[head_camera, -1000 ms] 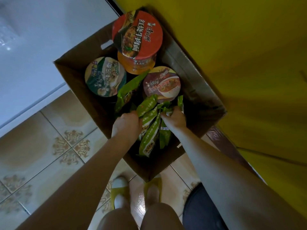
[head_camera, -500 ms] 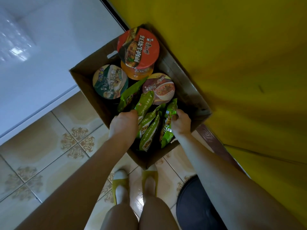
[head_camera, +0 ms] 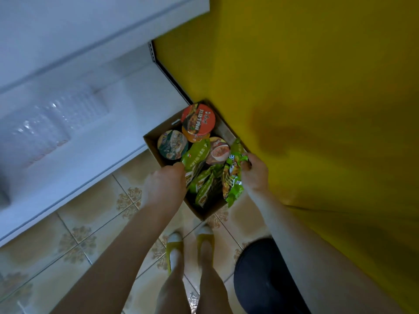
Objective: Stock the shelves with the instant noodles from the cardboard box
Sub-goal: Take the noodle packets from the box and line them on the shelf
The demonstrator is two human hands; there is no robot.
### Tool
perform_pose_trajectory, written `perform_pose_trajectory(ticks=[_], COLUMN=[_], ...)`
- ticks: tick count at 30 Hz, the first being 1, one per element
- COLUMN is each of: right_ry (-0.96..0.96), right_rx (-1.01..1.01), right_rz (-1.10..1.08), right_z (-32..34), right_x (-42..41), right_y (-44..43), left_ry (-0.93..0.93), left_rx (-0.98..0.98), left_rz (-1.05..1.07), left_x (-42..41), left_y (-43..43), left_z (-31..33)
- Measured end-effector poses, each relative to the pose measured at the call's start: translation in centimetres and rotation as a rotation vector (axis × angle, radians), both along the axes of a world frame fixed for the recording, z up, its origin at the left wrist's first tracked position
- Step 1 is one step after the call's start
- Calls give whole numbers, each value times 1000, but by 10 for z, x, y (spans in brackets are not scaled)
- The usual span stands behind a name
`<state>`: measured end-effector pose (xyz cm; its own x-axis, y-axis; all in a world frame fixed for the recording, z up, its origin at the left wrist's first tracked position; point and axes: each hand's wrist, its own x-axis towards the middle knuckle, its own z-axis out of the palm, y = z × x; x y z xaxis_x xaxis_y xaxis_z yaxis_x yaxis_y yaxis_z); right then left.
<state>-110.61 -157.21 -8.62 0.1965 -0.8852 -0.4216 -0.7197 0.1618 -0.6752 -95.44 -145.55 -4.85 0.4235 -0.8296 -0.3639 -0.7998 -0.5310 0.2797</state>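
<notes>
Two slippers (head_camera: 174, 243): yellow-green, planted on the tile floor (head_camera: 90, 223), just short of the box.
Left hand (head_camera: 163, 184): fingers curled onto the packet bundle (head_camera: 204, 186), clamped at its left edge.
Right hand (head_camera: 254, 175): pinching one green packet (head_camera: 233, 177), tight, over the box's right rim.
Cardboard box (head_camera: 201, 213): on the floor, packets at the near end, three cup noodles (head_camera: 198, 120) behind them.
Shelf (head_camera: 90, 137): white, off to the far left.

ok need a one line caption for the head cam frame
Left hand and right hand grip green noodle packets in a cardboard box of cup noodles beside a white shelf.
</notes>
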Motion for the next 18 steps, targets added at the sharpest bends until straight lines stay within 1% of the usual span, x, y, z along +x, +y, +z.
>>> perform_pose_trajectory(ticks=[3,5,7,9,11,12,15,18], right_ry=[-49,-38,-40,-40,-48,-57,-102,-137], right_rx=[-8,-15,-12,-26,-58,-74,-126,-198], right_rz=[5,32,51,101,167,195,275,369], right_z=[49,75,101,128,153,165,198,228], right_x=[6,12,20,27,33,36,43,54], right_y=[5,6,8,12,15,17,21,28], left_ry=[-43,-82,-98,-130,-162,-172,-203,-250], left_rx=[-83,-107,-179,-242,-243,-268,-420,-469], left_rz=[11,22,35,52,76,97,167,274], left_x=[5,10,14,18,22,23,27,29], left_y=[15,23,32,40,49,55,74,96], left_z=[54,86,113,139,164,175,205,228])
